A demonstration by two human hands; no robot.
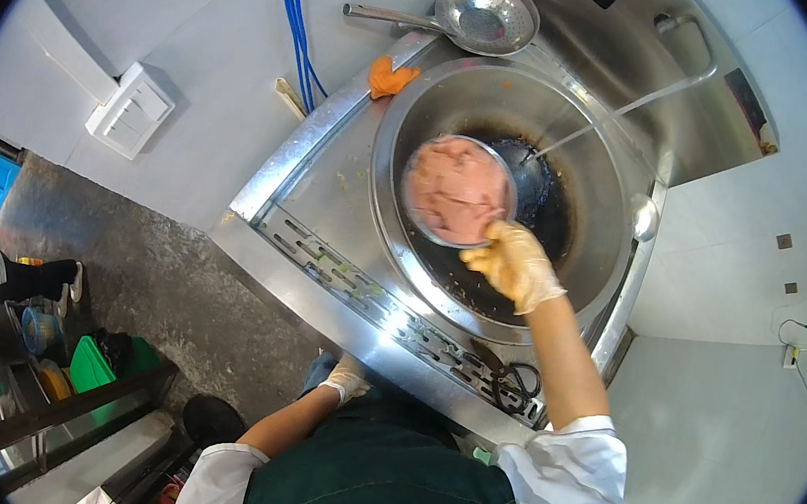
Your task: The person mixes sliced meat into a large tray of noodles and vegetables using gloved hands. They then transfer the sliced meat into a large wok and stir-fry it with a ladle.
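My right hand [515, 266], in a translucent glove, grips the near rim of a round metal bowl [461, 191] filled with pinkish raw meat. The bowl is above the left part of a large round metal wok [597, 276] with a dark, stained bottom. From a bent tap [704, 66], a thin stream or pipe reaches down to the wok's middle. My left hand [348, 379], also gloved, hangs low beside my apron, near the steel counter's front edge; whether it holds anything is hidden.
A perforated strainer [485, 20] lies behind the wok, an orange cloth [390, 78] at its left rim. Scissors [512, 382] rest on the slotted drain strip [368, 293]. Blue cables [296, 20] run along the wall. Another person's legs [41, 279] show at far left, near a green bin [95, 365].
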